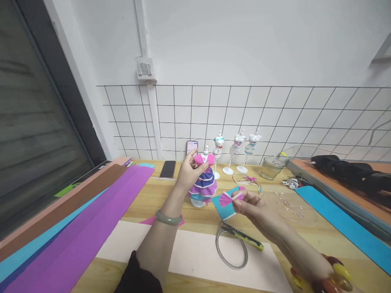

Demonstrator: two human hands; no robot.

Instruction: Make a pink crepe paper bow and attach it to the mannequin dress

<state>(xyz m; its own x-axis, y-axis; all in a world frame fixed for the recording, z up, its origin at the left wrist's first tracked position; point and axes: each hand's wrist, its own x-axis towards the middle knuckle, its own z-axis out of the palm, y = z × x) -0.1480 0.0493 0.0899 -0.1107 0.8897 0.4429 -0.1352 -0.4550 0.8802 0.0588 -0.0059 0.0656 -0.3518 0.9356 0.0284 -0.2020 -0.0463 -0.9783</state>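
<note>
My left hand point(190, 171) closes round the upper part of a small white dress form point(198, 202), which wears a tiered purple, navy and blue dress point(204, 186) with a pink collar point(209, 158). Between the thumb and fingers of my right hand point(252, 205) is a pleated pink bow point(226, 199) with white edges. It is held to the right of the dress and in front of it. Beneath the bow lies a blue sheet point(224, 211). Pliers point(244, 236) with yellow-and-black handles rest near my right wrist, beside a coil of silver wire point(218, 248).
Three smaller dress forms point(234, 150) stand behind. Purple sheets point(100, 219) fill the left side. A dark phone point(168, 169), a glass jar point(271, 167) and a clear dish of small beads point(293, 209) are on the table. White board point(195, 254) lies in front.
</note>
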